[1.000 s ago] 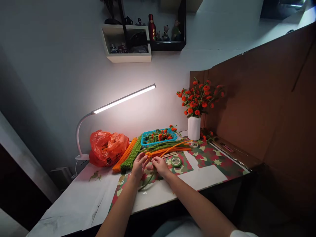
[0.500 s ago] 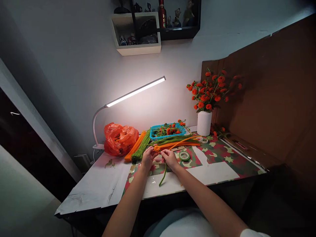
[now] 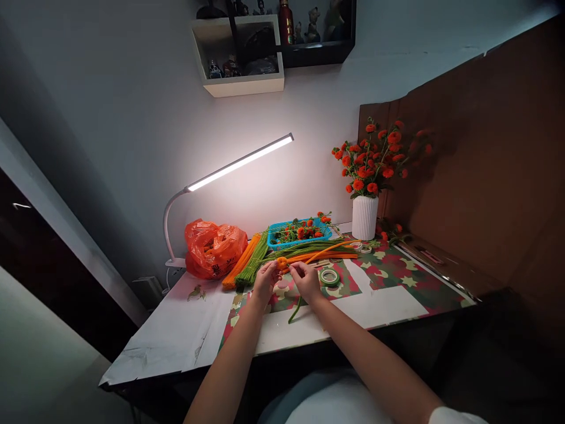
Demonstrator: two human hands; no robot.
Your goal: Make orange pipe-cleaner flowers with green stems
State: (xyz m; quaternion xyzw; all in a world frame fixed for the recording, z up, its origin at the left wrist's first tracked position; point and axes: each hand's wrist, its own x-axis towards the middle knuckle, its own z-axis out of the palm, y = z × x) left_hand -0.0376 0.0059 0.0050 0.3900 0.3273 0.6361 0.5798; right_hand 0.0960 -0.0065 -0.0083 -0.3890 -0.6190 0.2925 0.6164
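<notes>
Between my two hands, above the middle of the table, is a small orange flower point(image 3: 281, 263). My left hand point(image 3: 265, 281) pinches it from the left with bent fingers. The fingers of my right hand point(image 3: 304, 281) are closed at its right side, where a long orange strip point(image 3: 329, 249) runs up to the right. A green stem point(image 3: 295, 311) hangs below my right hand. Right of that hand lies a roll of green tape point(image 3: 329, 277). Behind my hands are bundles of green stems point(image 3: 252, 268) and orange stems point(image 3: 236, 272).
A blue basket point(image 3: 272, 245) of orange flowers stands at the back, left of a white vase point(image 3: 365, 218) with flowers. An orange plastic bag point(image 3: 215, 250) sits beside the lamp point(image 3: 241, 162). Cardboard point(image 3: 477, 159) borders the right side.
The view has shifted slightly. My right hand has turned a little, its fingers now more bent over, and less of the hanging green stem shows.
</notes>
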